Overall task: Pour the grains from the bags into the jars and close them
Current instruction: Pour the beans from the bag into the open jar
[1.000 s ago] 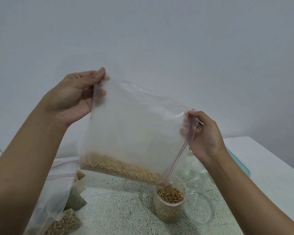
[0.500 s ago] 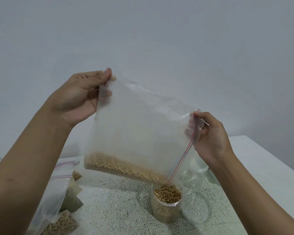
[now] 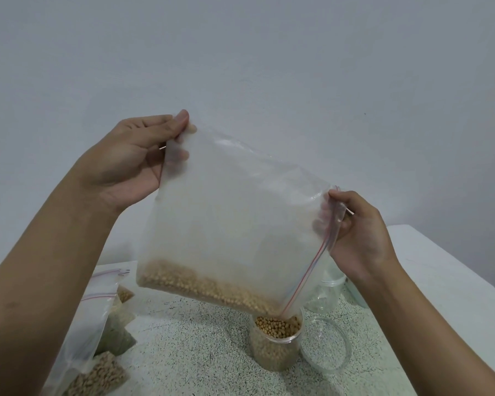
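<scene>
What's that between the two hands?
A clear zip bag stretches between the left hand and the right hand, with beans along its low edge. The head view shows it.

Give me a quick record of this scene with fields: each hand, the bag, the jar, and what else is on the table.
left hand: pinches the zip bag at its upper corner
right hand: pinches its zip edge
zip bag: tilted, mouth corner at the jar opening; tan grains along its low edge
jar: open, nearly full
table: clear lid beside the jar, empty jar behind it, more grain bags at left
</scene>
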`<control>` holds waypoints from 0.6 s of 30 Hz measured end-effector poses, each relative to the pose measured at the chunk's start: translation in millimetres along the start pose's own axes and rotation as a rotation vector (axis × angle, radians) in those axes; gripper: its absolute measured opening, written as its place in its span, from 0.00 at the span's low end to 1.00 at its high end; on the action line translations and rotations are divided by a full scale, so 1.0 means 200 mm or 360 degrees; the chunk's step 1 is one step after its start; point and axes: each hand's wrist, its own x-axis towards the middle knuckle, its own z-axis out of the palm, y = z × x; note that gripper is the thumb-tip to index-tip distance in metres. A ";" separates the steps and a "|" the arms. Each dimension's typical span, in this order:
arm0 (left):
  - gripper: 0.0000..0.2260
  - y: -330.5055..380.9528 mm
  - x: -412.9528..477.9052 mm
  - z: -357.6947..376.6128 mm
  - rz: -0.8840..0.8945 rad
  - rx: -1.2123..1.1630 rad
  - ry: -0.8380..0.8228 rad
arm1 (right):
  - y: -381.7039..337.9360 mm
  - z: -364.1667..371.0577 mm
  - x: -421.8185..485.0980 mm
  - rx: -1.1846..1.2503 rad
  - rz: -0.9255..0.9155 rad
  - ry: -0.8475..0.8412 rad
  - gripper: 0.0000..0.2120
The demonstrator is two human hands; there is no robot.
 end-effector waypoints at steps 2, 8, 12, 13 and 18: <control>0.09 0.00 0.00 0.00 0.0004 -0.0002 0.0001 | 0.00 0.00 0.00 0.0017 0.0003 -0.0004 0.06; 0.09 0.01 -0.02 -0.01 0.0000 0.0004 0.0005 | 0.02 0.02 -0.02 -0.0031 -0.0057 -0.0024 0.10; 0.09 0.01 -0.02 -0.02 0.0002 0.0012 0.0035 | 0.04 0.03 -0.02 -0.0079 -0.0096 -0.0043 0.13; 0.09 0.01 -0.02 -0.03 0.0003 0.0011 0.0034 | 0.04 0.04 -0.02 -0.0072 -0.0099 -0.0047 0.14; 0.09 0.01 -0.01 -0.05 0.0015 0.0026 0.0036 | 0.06 0.05 -0.01 -0.0082 -0.0131 -0.0033 0.14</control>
